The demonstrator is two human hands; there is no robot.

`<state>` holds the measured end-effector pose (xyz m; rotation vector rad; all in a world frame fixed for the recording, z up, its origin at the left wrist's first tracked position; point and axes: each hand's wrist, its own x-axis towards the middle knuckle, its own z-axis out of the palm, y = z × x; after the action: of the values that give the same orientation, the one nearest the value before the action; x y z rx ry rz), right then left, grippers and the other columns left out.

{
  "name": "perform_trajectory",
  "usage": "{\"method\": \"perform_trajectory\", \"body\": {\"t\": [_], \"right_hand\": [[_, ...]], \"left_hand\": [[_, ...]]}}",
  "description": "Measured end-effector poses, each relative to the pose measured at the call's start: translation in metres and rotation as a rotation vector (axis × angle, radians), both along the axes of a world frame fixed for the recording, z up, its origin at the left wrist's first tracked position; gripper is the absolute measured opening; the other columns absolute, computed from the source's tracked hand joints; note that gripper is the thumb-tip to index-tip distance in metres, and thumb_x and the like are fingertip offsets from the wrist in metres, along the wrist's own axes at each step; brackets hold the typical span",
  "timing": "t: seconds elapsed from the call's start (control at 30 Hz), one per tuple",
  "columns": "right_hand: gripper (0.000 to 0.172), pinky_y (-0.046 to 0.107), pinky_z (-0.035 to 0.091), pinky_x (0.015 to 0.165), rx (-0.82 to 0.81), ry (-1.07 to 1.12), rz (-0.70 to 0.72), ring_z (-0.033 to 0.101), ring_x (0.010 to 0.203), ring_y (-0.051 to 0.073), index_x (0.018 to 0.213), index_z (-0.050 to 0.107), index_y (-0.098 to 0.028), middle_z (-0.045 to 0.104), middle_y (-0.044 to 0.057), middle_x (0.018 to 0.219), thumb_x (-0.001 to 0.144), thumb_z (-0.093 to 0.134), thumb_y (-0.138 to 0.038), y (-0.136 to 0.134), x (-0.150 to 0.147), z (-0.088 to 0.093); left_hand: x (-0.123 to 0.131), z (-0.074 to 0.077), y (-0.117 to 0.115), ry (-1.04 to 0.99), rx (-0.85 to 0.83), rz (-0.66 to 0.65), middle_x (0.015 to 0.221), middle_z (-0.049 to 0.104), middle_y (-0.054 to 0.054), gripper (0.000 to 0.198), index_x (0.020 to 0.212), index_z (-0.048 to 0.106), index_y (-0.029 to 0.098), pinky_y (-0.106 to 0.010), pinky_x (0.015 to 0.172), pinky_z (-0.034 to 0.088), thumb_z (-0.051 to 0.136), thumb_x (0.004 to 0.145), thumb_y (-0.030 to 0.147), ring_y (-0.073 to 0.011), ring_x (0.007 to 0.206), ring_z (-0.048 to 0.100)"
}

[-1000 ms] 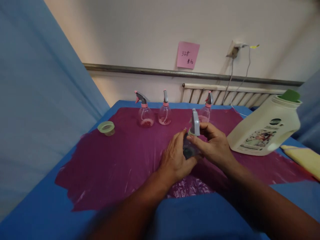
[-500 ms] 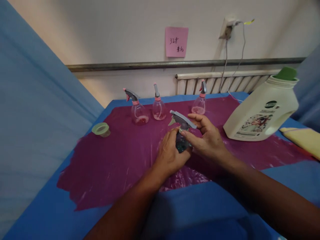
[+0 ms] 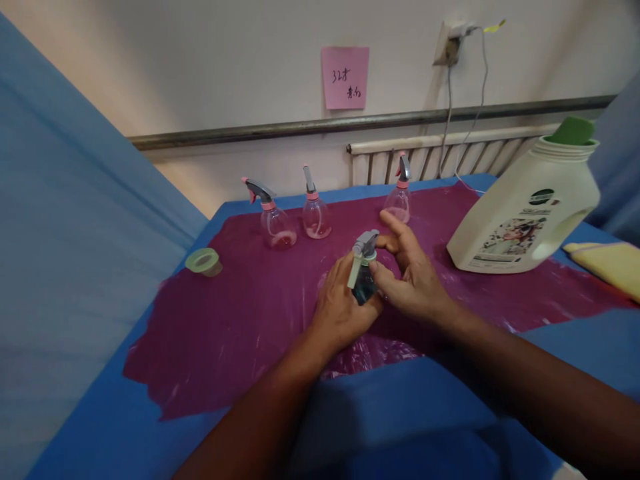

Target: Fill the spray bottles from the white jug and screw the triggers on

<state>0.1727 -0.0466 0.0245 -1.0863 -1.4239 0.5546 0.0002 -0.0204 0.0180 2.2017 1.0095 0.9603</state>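
I note the small clear plastic spray bottle (image 3: 363, 285) with grey trigger head, held upright over the magenta plastic sheet (image 3: 240, 313), mid-table. Left hand (image 3: 340, 310) is wrapped closed round the body. Right hand (image 3: 413, 280) sets its thumb at the pale collar, other fingers half spread behind the head. Whether they grip, I cannot tell. I judge the bottle light, thin-walled and slick (part filled, dark liquid) — best held at the stiff neck, not squeezed.

The spray bottle (image 3: 364, 270) has a grey head, pale green trigger and teal contents. At 12 o'clock, three clear bottles (image 3: 316, 217) wear pink collars. The sheet (image 3: 240, 313) is magenta on a blue tablecloth (image 3: 400, 427). At 2 o'clock the jug (image 3: 525, 213) is cream with a green cap (image 3: 573, 130); the note (image 3: 345, 77) is pink.
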Motion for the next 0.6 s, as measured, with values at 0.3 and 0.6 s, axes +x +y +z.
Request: {"method": "perform_trajectory", "body": {"t": [0.3, 0.6], "right_hand": [[0.090, 0.059, 0.059, 0.118, 0.014, 0.025, -0.060, 0.073, 0.125, 0.029, 0.175, 0.044, -0.035, 0.076, 0.007, 0.127, 0.093, 0.080, -0.029, 0.0011, -0.0005, 0.0040], [0.082, 0.055, 0.060, 0.118, 0.052, 0.044, -0.094, 0.075, 0.123, 0.026, 0.166, 0.054, -0.033, 0.077, 0.005, 0.126, 0.090, 0.083, -0.024, 0.0031, -0.0043, 0.0023]], "left_hand": [[-0.0001, -0.0007, -0.0001, -0.032, -0.034, -0.002, 0.142, 0.072, -0.010, 0.058, 0.148, 0.058, 0.030, -0.056, 0.118, 0.058, 0.080, 0.095, 0.026, -0.0348, 0.138, 0.069], [0.0003, 0.0023, -0.0031, -0.036, -0.104, 0.009, 0.148, 0.071, -0.012, 0.072, 0.160, 0.053, 0.030, -0.058, 0.119, 0.058, 0.081, 0.093, 0.026, -0.0358, 0.139, 0.069]]}}
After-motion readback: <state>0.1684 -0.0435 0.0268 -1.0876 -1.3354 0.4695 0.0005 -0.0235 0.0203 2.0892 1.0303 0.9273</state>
